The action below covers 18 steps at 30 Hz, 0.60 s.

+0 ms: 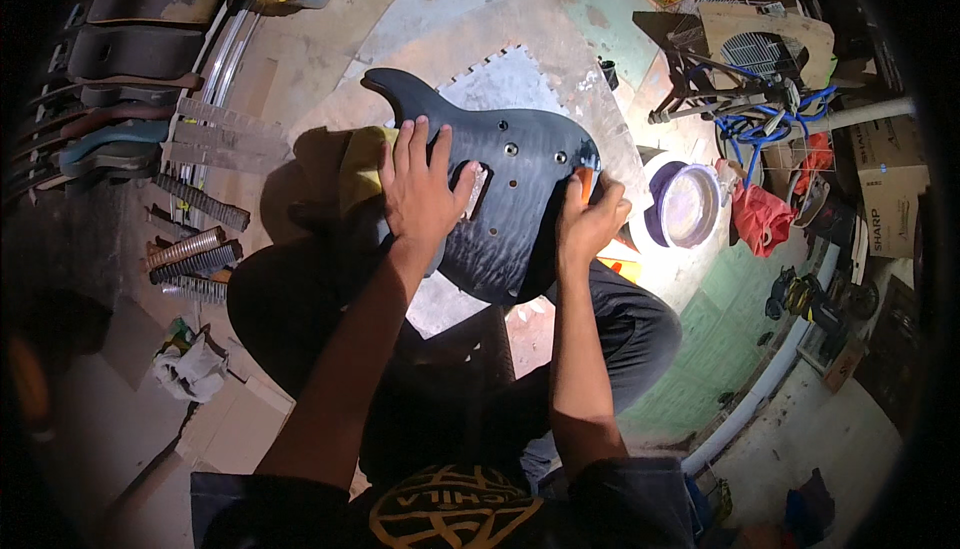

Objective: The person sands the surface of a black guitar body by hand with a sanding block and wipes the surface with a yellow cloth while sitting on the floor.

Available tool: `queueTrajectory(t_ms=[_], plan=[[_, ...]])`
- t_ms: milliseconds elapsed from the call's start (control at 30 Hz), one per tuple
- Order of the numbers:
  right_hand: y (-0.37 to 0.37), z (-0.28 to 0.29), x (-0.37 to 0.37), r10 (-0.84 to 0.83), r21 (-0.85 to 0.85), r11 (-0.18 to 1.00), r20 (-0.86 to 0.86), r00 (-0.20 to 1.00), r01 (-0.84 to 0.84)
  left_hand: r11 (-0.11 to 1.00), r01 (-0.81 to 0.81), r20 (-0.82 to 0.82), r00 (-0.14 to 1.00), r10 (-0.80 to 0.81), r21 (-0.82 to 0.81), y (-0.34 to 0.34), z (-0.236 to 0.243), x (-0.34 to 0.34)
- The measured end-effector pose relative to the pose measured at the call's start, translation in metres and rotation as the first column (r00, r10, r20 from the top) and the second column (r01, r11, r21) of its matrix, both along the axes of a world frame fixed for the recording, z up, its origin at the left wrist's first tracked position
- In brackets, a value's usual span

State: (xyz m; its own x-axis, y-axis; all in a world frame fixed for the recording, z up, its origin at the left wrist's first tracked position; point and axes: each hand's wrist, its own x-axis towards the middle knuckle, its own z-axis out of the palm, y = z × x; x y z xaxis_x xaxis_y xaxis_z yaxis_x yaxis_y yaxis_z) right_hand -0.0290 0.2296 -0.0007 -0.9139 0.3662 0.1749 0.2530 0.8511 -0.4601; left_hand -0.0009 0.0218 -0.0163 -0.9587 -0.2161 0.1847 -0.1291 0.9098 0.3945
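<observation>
Guitar body [530,219] sits over my lap area, roughly between my knees, above a pale board [605,139] on the floor; can't tell what bears it from below. My left hand [420,187] lies flat on its left part, fingers a little spread, palm down, gripping nothing, thumb next to the rectangular cavity [478,192]. My right hand [592,219] is curled closed round a small orange-handled tool [585,181], its head at the body's right edge; kind of tool unclear, firm contact unclear too. Risks, my judgement: left palm too light, body could pivot or slide off; tool pushed too hard or at a bad angle, edge could get scratched or marked unevenly; fingers on the face could smudge it if that surface is wet, which I can't tell. Purple tub [715,204] stands just right of my right hand, apart from it; a wide elbow or swung body could knock it. Looks: dark grey to near-black, curved horn at upper left, cloudy paler streaks low on the face, several round holes, some ringed brighter, lower right in deep shadow.
</observation>
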Motion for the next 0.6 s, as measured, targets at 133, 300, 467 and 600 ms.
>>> queueTrajectory(t_ms=[133, 300, 467, 600], plan=[[-0.005, -0.031, 0.102, 0.026, -0.186, 0.981, -0.161, 0.987, -0.056, 0.999, -0.005, 0.025, 1.000, 0.006, -0.049, -0.001, 0.006, -0.002], [-0.002, -0.004, 0.015, 0.010, -0.009, 1.000, -0.010, 1.000, -0.010, 1.000, -0.022, 0.031, 0.999, 0.022, -0.002, 0.004, -0.002, 0.005], [-0.001, -0.016, 0.115, 0.080, -0.149, 0.986, 0.040, 0.996, -0.073, 0.999, -0.031, 0.016, 0.999, 0.032, -0.036, -0.001, 0.003, 0.004], [-0.002, -0.004, 0.020, 0.004, -0.047, 0.999, -0.003, 1.000, -0.004, 0.998, -0.029, 0.040, 0.999, 0.026, 0.056, 0.001, -0.004, 0.005]])
